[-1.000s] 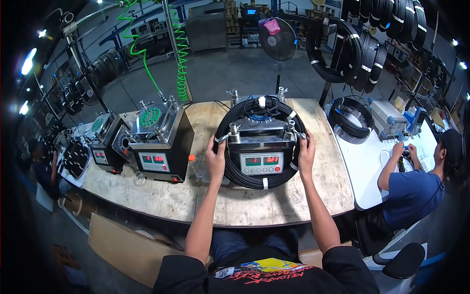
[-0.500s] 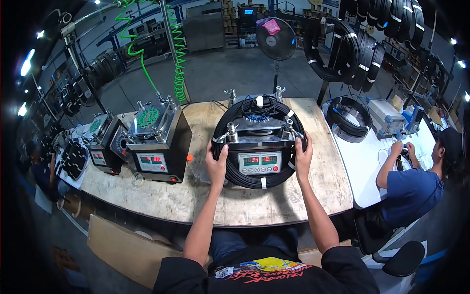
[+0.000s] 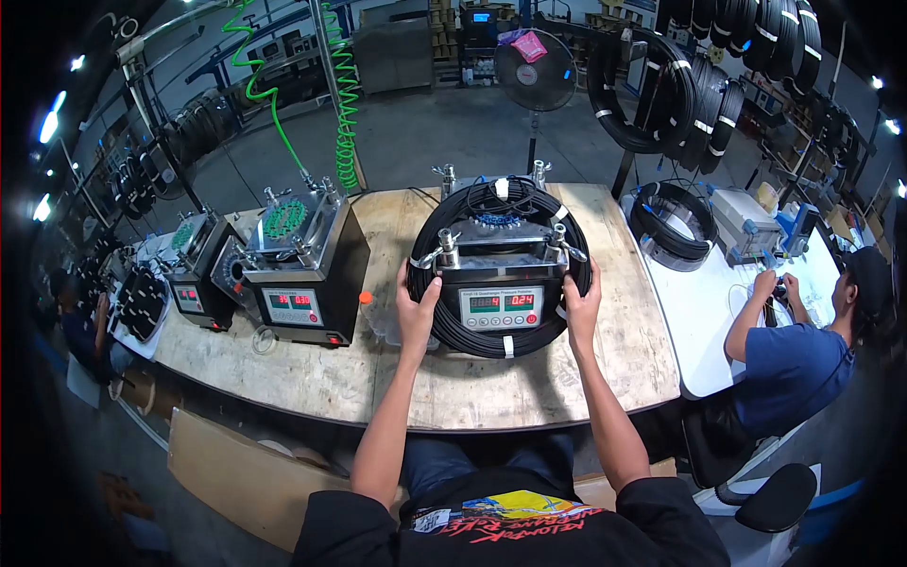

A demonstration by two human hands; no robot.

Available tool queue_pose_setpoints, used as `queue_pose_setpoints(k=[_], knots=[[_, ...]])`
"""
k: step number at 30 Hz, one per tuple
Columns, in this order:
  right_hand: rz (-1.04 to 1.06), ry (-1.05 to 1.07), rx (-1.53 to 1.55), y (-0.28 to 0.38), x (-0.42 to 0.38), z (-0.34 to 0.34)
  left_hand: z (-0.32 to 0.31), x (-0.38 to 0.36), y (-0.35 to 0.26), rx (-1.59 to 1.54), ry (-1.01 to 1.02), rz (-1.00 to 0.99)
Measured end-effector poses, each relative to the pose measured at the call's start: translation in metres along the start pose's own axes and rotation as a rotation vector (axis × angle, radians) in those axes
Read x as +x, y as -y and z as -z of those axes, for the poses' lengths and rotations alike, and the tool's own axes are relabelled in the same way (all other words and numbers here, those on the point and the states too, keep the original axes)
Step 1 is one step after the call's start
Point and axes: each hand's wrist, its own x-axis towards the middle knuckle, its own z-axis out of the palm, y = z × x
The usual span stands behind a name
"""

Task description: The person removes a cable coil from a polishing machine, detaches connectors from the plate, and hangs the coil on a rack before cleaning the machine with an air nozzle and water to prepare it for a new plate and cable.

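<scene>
A large coil of black cable [image 3: 477, 343], bound with white ties, encircles the front polishing machine [image 3: 501, 309], whose panel shows through the ring. My left hand [image 3: 417, 310] grips the coil's left side, thumb on the near face and fingers wrapped behind. On the opposite side, my right hand [image 3: 582, 304] holds the coil the same way. A smaller bundle of the cable lies across the top of the machine, near a ring of blue connectors [image 3: 499, 221]. Metal clamp posts [image 3: 450, 249] rise at the machine's corners.
Two similar machines with green connector rings stand left, the nearer one [image 3: 293, 274] beside an orange cap [image 3: 365, 298]. The wooden table [image 3: 605, 378] meets a white table [image 3: 694, 350] where a co-worker [image 3: 794, 350] sits. Another cable coil [image 3: 673, 231] lies there. A fan [image 3: 535, 76] stands behind.
Both hands keep their hold on the coil, which sits almost unmoved around the machine. The digits on the machines' displays differ. The whole view has shifted slightly.
</scene>
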Motion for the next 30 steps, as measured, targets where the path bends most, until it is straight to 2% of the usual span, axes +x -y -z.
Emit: queue_pose_setpoints(k=[3, 9, 14, 20, 23, 27, 30], knots=[[0.037, -0.018, 0.010, -0.005, -0.001, -0.001, -0.005, -0.014, -0.004, 0.074, -0.051, -0.052], [0.023, -0.061, -0.012, -0.013, -0.013, -0.001, -0.017, -0.052, 0.005, 0.234, -0.173, -0.012], [0.094, -0.096, -0.094, -0.006, -0.035, -0.010, -0.026, -0.070, 0.011, 0.223, -0.127, -0.075], [0.023, -0.096, -0.048, -0.018, -0.057, -0.011, -0.035, -0.085, 0.006, 0.291, -0.124, -0.041], [-0.018, -0.085, -0.015, -0.009, -0.059, -0.014, -0.034, -0.089, 0.014, 0.345, -0.107, -0.121], [-0.072, -0.107, 0.005, -0.007, -0.060, -0.016, -0.033, -0.090, 0.011, 0.323, -0.102, -0.089], [-0.046, -0.125, -0.020, 0.003, -0.069, -0.023, -0.037, -0.093, 0.009, 0.324, -0.108, -0.071]])
